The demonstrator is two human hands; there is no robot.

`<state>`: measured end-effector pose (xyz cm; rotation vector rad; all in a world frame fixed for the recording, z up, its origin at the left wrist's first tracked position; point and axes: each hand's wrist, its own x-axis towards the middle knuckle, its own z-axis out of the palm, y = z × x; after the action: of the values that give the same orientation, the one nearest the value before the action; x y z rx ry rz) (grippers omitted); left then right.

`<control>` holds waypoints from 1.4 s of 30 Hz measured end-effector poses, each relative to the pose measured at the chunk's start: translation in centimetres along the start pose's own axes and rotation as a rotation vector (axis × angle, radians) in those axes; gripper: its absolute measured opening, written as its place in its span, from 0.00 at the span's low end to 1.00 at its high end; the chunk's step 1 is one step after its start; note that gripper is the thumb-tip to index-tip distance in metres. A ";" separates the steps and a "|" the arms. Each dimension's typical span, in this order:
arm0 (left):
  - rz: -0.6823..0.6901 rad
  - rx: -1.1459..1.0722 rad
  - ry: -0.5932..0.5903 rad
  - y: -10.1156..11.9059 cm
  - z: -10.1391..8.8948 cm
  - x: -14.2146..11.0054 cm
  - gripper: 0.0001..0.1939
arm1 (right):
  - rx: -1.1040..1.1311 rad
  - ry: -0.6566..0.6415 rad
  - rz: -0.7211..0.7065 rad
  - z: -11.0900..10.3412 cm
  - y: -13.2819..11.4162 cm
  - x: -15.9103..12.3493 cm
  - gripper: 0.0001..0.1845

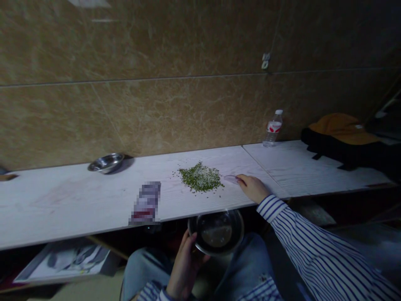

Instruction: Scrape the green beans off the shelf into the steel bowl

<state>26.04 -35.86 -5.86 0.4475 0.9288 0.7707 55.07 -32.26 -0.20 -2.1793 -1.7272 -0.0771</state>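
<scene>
A metal bowl (216, 250) tilts over my lap, just below the table's front edge. My left hand (188, 259) is closed on its rim at the left side. On the table lies a spread pile of green beans mixed with white grains like rice (200, 177), with loose ones scattered round it. My right hand (252, 187) is to the right of the pile, its fingers pinched on a small clear plastic piece (231, 179) whose exact kind I cannot make out. The piece points left, close to the pile's right edge.
A shallow metal bowl (106, 163) rests by the wall on the left. A pixelated flat object (145, 202) lies at the front edge. Farther right are a water bottle (272, 128) and an orange-brown cap (341, 127) on black cloth. Below the table sits an open drawer (37, 271).
</scene>
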 end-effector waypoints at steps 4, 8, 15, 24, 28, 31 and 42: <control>0.007 0.030 0.020 0.1 -0.3 0.2 0.27 | 0.008 -0.003 -0.034 0.4 -0.4 0.0 0.17; -0.008 0.025 -0.006 0.2 -0.6 0.5 0.29 | 0.014 -0.008 -0.049 0.6 -0.9 -0.7 0.17; -0.009 -0.005 -0.065 0.2 -0.8 1.0 0.30 | 0.019 -0.018 -0.062 0.2 -1.4 -2.3 0.16; -0.019 -0.025 -0.076 0.6 -0.8 0.9 0.33 | 0.006 -0.010 -0.032 0.1 -0.9 -2.7 0.16; -0.013 -0.026 -0.089 0.5 -1.0 0.9 0.32 | 0.007 -0.015 -0.068 0.2 -2.2 -3.1 0.16; -0.004 -0.007 -0.094 0.4 -1.3 1.0 0.29 | 0.014 -0.023 -0.078 0.1 -2.9 -3.5 0.17; -0.014 -0.010 -0.090 0.7 -1.1 0.9 0.26 | 0.028 -0.010 -0.048 -0.3 -2.4 -4.2 0.17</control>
<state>25.17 -34.71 -6.42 0.4629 0.8430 0.7359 51.81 -35.80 -0.42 -2.1222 -1.7759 -0.0535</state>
